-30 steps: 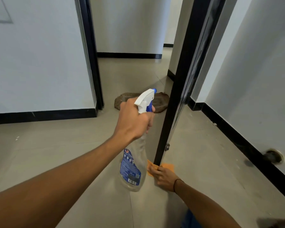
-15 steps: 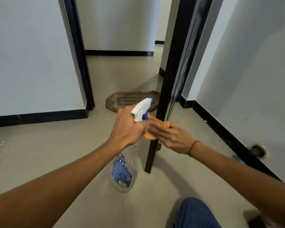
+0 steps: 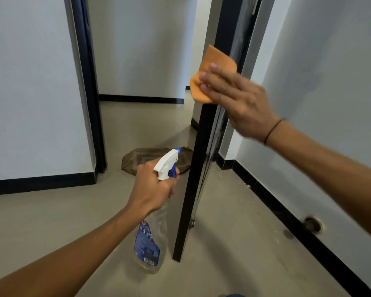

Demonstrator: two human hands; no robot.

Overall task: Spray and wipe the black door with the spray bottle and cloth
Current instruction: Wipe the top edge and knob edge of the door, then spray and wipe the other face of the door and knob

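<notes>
right hand pressing cloth on black door edge, left hand gripping spray bottle

There is just one camera, worn on the person's head. It looks forward and down, close to both arms. The thin edge of the black door stands just below the right hand's fingers. The floor and white walls lie farther off.

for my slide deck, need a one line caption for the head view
Right hand presses an orange cloth on the black door's edge; left hand grips a spray bottle.
</notes>
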